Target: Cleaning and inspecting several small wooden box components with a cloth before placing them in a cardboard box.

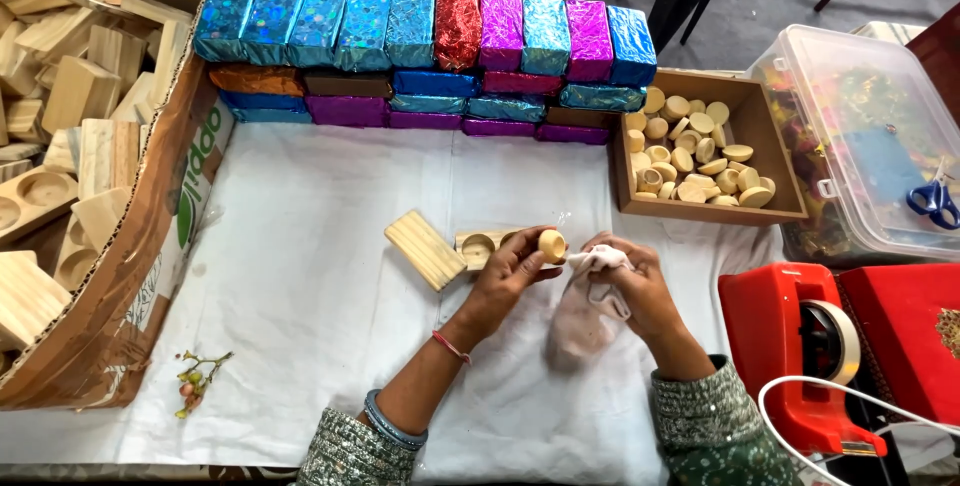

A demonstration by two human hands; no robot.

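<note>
My left hand (505,276) pinches a small round wooden cup (551,243) between thumb and fingers. My right hand (640,291) grips a pale pink cloth (588,311) whose bunched end touches the cup. Just behind my left hand lies a wooden holder with round hollows (478,246), partly hidden by my fingers. A ribbed wooden block (426,249) lies beside it on the left, on the white sheet (300,266).
A cardboard box of wooden blocks (150,246) fills the left. Foil-wrapped blocks (430,31) are stacked along the back. A wooden tray of round cups (775,151) sits at right, then a clear plastic bin (860,136) with blue scissors (935,201). A red tape dispenser (800,346) stands front right.
</note>
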